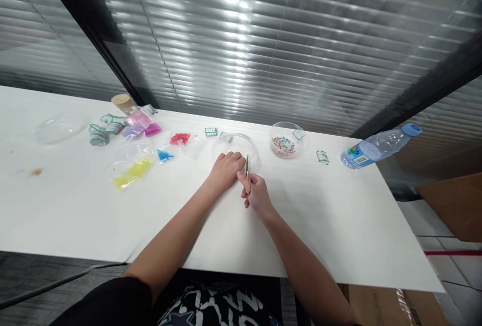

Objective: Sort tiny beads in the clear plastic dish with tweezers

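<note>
A small pair of scissors point(247, 166) is in my right hand point(259, 193), with thumb and fingers in its handles and the blades pointing away from me. Close beside it, my left hand point(226, 168) is closed with bent fingers at the near side of a clear round dish point(257, 155). Whatever those fingers hold is too small or hidden. The blade tips come next to the left fingertips. A second clear bowl point(283, 146) to the right contains many multicoloured beads. A small white-and-green labelled piece point(226, 137) shows at the back of the first dish.
Bags of yellow beads point(132, 173), red beads point(179, 138), blue beads point(164, 155) and purple beads point(152, 129) lie left. Spools point(98, 136) and a cork-lidded jar point(123, 101) stand behind them. A water bottle point(372, 149) leans near the table's right edge.
</note>
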Available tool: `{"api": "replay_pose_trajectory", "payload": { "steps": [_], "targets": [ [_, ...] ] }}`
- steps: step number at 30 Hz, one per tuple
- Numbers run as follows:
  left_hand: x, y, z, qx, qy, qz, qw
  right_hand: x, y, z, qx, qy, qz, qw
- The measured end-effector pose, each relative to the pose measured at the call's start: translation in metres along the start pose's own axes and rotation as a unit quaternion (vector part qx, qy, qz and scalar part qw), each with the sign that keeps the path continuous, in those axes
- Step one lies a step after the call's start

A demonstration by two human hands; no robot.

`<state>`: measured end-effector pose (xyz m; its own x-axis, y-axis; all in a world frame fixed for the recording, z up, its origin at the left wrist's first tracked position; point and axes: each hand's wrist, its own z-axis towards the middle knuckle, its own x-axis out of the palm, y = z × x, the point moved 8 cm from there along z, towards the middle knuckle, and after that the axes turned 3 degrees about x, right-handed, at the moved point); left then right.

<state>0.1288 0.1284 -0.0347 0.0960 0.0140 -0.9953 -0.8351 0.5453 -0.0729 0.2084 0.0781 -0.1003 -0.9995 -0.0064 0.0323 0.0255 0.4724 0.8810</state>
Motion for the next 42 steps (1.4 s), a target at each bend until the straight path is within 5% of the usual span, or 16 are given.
{"api": "replay_pose_trajectory", "payload": {
  "steps": [6,16,42],
  "targets": [
    [-0.002,0.009,-0.003,-0.01,-0.033,-0.066,0.997,0.001,0.003,-0.002,0.001,0.001,-0.016,1.0],
    [-0.017,0.026,-0.013,-0.02,-0.198,-0.222,0.955,0.003,0.006,-0.003,0.003,0.017,-0.034,0.999],
    [-0.016,0.027,-0.019,-0.071,-0.174,-0.366,0.911,0.008,0.005,-0.003,-0.023,0.045,-0.061,0.997]
  ]
}}
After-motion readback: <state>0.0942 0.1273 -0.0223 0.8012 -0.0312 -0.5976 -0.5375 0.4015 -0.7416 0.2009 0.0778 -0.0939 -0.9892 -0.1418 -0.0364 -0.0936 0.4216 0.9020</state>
